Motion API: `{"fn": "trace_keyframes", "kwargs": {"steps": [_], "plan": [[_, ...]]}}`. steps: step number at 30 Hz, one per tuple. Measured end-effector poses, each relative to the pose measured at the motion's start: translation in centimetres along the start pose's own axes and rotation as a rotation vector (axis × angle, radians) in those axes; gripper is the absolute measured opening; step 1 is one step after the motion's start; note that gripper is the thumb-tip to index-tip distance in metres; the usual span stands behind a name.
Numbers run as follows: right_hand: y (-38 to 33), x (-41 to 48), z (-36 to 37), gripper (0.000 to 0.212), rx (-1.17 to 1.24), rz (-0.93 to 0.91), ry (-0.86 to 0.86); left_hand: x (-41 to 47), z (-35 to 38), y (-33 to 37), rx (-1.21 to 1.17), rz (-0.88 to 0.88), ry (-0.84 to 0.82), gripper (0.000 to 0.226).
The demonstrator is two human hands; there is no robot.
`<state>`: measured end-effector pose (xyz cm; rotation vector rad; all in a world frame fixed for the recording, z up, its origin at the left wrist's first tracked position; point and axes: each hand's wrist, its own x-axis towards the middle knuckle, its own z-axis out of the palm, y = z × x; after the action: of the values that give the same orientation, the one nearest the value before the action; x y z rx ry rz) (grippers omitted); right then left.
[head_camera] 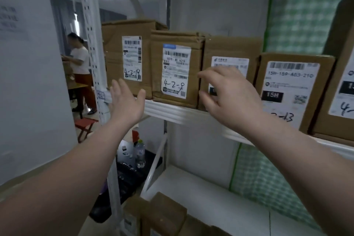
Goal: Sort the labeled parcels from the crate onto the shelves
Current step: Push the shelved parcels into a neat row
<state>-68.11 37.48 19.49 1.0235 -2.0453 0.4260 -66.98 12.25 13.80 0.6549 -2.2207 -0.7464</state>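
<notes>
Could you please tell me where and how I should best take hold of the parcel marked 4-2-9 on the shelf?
Probably from the front, hooking over its top front edge. The parcel marked 4-2-9 stands tight between the parcel marked 4-2-18 and another parcel, so its sides seem closed off, while its top is free.

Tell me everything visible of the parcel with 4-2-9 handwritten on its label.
The 4-2-9 parcel is a brown cardboard box, crumpled along its top edge, standing upright on the white shelf, second from the left. Its front bears a white shipping label: blue strip on top, barcode, the handwritten number below. A taller box stands on its left, another box on its right. Neither hand holds it; the right hand hovers beside its right edge.
</notes>
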Motion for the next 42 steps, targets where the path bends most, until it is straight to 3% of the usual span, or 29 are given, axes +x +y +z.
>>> {"fn": "trace_keyframes", "kwargs": {"steps": [11, 16, 33, 39, 42], "plan": [[-3.6, 9.5, 12.2, 0.066, -0.649, -0.404, 0.011, 7.8, 2.9, -5.4, 0.055, 0.172, -0.044, 0.091], [-3.6, 9.8, 14.0, 0.077, -0.818, -0.450, -0.029, 8.2, 3.5, -6.5, 0.080, 0.200, -0.069, 0.095], [-2.0, 9.8, 14.7, 0.063, -0.832, -0.484, -0.067, 8.3, 3.7, -7.0, 0.011, 0.224, -0.079, 0.093], [-2.0, 9.2, 13.8, 0.062, -0.802, -0.500, 0.004, 8.1, 3.4, -6.6, 0.018, 0.211, -0.030, 0.091], [-1.4, 8.3, 12.6, 0.063, -0.797, -0.478, 0.043, 7.3, 3.2, -4.9, 0.008, 0.290, -0.013, 0.090]]}}
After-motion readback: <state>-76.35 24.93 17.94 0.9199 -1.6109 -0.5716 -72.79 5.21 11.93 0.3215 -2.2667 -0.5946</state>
